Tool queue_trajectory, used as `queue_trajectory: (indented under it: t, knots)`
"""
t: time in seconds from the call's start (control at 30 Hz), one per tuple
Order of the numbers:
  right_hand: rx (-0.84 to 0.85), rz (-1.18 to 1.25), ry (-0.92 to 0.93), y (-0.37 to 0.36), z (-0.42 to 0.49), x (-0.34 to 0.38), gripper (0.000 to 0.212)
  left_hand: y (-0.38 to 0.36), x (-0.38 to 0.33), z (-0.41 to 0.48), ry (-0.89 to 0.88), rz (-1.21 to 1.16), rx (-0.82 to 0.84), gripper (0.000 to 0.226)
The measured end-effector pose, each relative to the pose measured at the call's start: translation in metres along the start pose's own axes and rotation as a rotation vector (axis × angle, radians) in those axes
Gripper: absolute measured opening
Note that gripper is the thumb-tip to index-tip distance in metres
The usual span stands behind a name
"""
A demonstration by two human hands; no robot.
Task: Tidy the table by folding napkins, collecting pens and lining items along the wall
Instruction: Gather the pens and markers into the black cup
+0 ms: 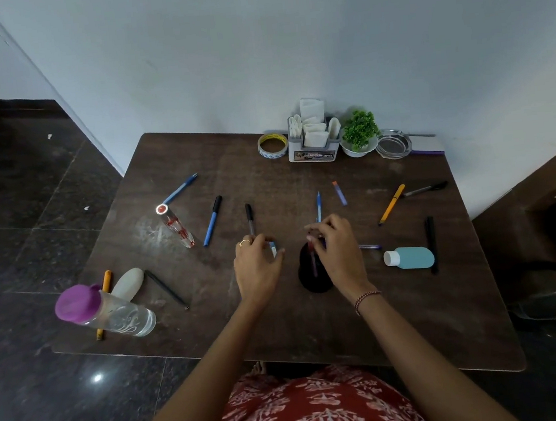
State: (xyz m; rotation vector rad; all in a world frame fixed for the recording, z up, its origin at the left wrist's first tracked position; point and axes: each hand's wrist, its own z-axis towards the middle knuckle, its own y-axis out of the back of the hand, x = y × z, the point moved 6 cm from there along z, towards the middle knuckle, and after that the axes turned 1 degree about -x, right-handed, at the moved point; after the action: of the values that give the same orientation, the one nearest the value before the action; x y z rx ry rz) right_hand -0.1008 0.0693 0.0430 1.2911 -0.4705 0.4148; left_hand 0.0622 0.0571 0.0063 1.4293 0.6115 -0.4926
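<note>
Centre frame: the right hand (337,248) pinches a red pen (313,258) upright at the black cup (313,280), evidently to collect it. The left hand (258,263) curls round a blue-white item (273,248), identity unclear. Loose pens (212,220) lie scattered across the table (282,330). The napkins (312,127) stand upper right, against the wall (286,38).

The bench (418,315) was dark wood-grain, matt, and scuffed pale toward its left edge. The floor (30,219) was polished dark stone, glossy enough to carry a light spot. At the far edge, white paper napkins (314,131) stood in a grey plastic holder (313,155). A clear glass ashtray (393,145) sat toward the far-right corner. The water bottle (108,310) at the near-left corner was clear plastic with a matt purple cap. The pens (212,220) had smooth plastic barrels.
</note>
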Motion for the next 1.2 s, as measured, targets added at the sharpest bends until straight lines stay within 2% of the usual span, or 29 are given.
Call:
queue_trajectory:
  t: [0.1, 0.27, 0.43, 0.57, 0.73, 1.2]
  knots:
    - [-0.011, 0.034, 0.142, -0.007, -0.006, 0.033, 0.020, 0.012, 0.027, -0.006, 0.023, 0.039, -0.008, 0.026]
    - [0.232, 0.063, 0.339, -0.061, -0.027, 0.071, 0.020, 0.022, 0.069, -0.028, 0.135, 0.085, 0.028, 0.022]
    - [0.487, -0.094, 0.420, -0.117, -0.045, 0.066, 0.025, 0.024, 0.094, -0.051, 0.212, 0.189, 0.134, 0.017]
    - [0.599, -0.163, 0.467, -0.140, -0.056, 0.065, 0.023, 0.022, 0.112, -0.068, 0.243, 0.266, 0.220, 0.017]
    - [0.642, -0.242, 0.502, -0.151, -0.063, 0.062, 0.023, 0.015, 0.120, -0.081, 0.220, 0.318, 0.303, 0.023]
    - [0.626, -0.382, 0.529, -0.147, -0.064, 0.058, 0.021, 0.013, 0.122, -0.078, 0.152, 0.381, 0.317, 0.017]
